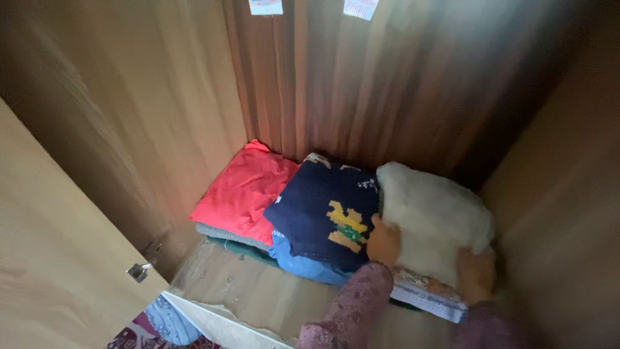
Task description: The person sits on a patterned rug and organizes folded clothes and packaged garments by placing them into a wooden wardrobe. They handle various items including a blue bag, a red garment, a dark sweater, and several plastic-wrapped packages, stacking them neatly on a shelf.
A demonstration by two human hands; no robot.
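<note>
Both hands flat, fingers spread, pressing cream fluffy bundle on right stack inside wooden wardrobe: left hand at its left edge, right hand at front. Navy sweater beside, red cloth further left. Two small paper labels high on back wall.

Two small paper labels atop wardrobe back panel.

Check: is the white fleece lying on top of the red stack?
No, the white fleece sits on the right-hand pile, with the navy sweater between it and the red garment.
</note>
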